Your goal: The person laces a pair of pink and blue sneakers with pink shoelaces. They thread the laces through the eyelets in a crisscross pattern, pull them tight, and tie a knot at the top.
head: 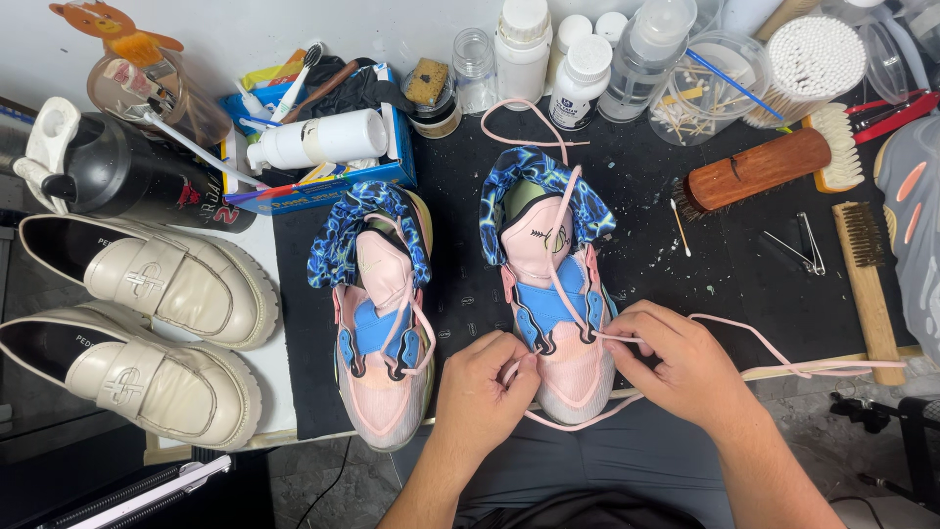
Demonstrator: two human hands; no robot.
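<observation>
A blue box, up and left of the right sneaker, held a white squeeze bottle and toothbrushes; two clear round tubs up and right of it held cotton swabs. Two pink-and-blue sneakers stood on the black mat; two cream loafers lay far left. The left hand pinched the pink lace at the right sneaker's toe. The right hand gripped the same lace beside the lowest eyelets. Two wooden brushes lay right.
</observation>
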